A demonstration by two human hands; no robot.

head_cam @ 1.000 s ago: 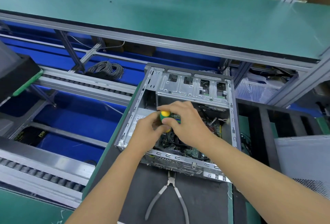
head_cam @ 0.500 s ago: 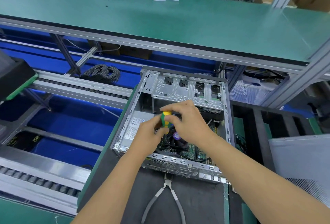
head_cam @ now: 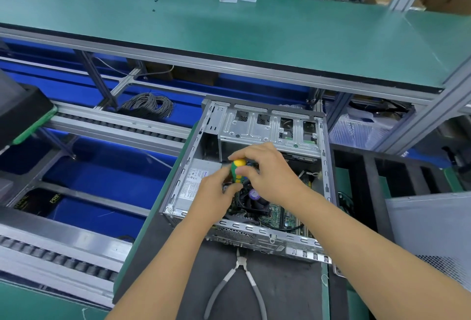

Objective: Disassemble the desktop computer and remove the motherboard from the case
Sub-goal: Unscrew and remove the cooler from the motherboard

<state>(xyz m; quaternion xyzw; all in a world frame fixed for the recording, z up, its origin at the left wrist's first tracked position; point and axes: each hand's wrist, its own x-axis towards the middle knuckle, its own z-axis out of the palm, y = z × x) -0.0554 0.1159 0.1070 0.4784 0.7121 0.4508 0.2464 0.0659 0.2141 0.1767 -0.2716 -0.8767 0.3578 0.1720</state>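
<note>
- The right hand curls its fingers and thumb round the top of a screwdriver with a yellow and green handle, which stands nearly upright inside the open computer case.
- The left hand pinches the lower part of the same handle from the left, its fingertips hidden behind the tool.
- Just below the hands sits a black cooler fan with a purple sticker at its hub, mounted on the green motherboard, which lies flat on the floor of the case.
- A silver power supply with a white label fills the left side of the case; a metal drive cage spans its far end.
- The case lies on its side on a dark mat.
- Grey-handled pliers lie on the mat just in front of the case, handles spread.
- A coil of grey cable rests on the blue conveyor frame to the far left.
- A perforated grey side panel lies to the right.
</note>
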